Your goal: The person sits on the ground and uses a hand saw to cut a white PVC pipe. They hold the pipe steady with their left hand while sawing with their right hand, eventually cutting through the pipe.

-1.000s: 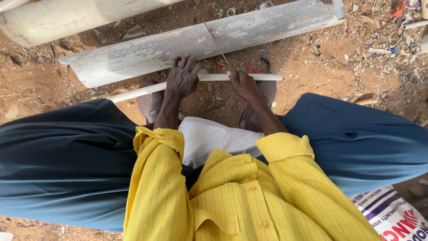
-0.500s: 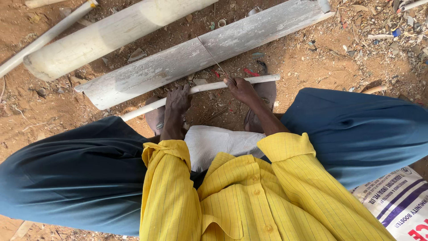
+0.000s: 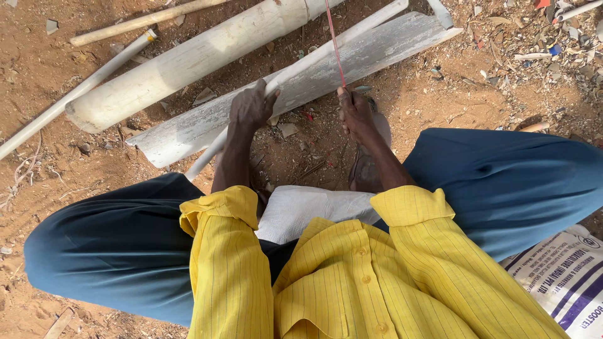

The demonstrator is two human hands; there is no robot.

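Note:
I sit low on red earth with my knees spread, in blue trousers and a yellow shirt. My left hand [image 3: 251,107] grips a thin white stick [image 3: 326,51] that runs diagonally up to the right. My right hand [image 3: 355,113] pinches a thin red string [image 3: 334,44], which rises taut toward the top of the view. Both hands sit just in front of a pale split half-log [image 3: 295,88] lying across the ground.
A thick pale round log [image 3: 188,59] lies beyond the split one, with thinner poles [image 3: 75,94] to its left. Wood chips and litter [image 3: 553,44] scatter at the upper right. A printed white sack [image 3: 565,276] lies by my right thigh. My foot [image 3: 370,163] rests below my right hand.
The thin white stick has swung from nearly level to a steep diagonal in my left hand. My right hand has left the stick and now holds a taut red string.

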